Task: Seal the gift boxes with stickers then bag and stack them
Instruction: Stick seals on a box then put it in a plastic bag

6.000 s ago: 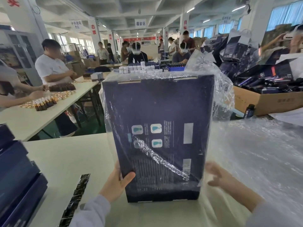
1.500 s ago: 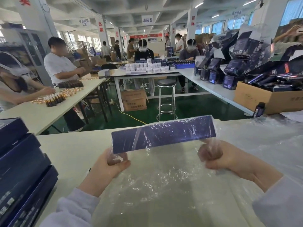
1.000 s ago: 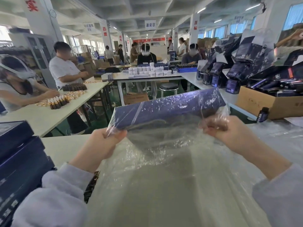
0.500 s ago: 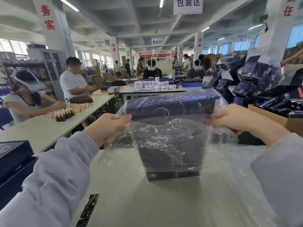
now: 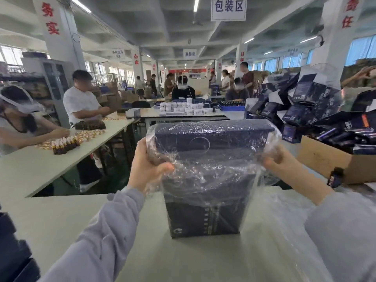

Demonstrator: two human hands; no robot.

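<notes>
- Packing hall pillars (image 5: 55, 37) marked with red characters and a hanging sign (image 5: 227, 8) were seen beyond a pale counter (image 5: 61, 216); workers (image 5: 81, 102) were seated at neighbouring tables.
- A dark blue gift box (image 5: 205, 212) was stood upright on the counter between the two hands, its upper part covered by a clear plastic bag (image 5: 213, 174).
- The bag's left side was gripped by the left hand (image 5: 145, 167), whose fingers (image 5: 157, 154) were curled under the film against the box's top corner, the thumb pressed outside.
- The bag's right side was held by the right hand (image 5: 284, 169), its fingers curled round bunched film beside the opposite top corner.
- Loose clear film (image 5: 284, 231) was spread over the counter at right.
- A stack of dark boxes (image 5: 12, 251) was caught at the left edge.
- A cardboard carton (image 5: 325, 159) of dark packs was set at right, a small dark bottle (image 5: 334, 178) just before it.
</notes>
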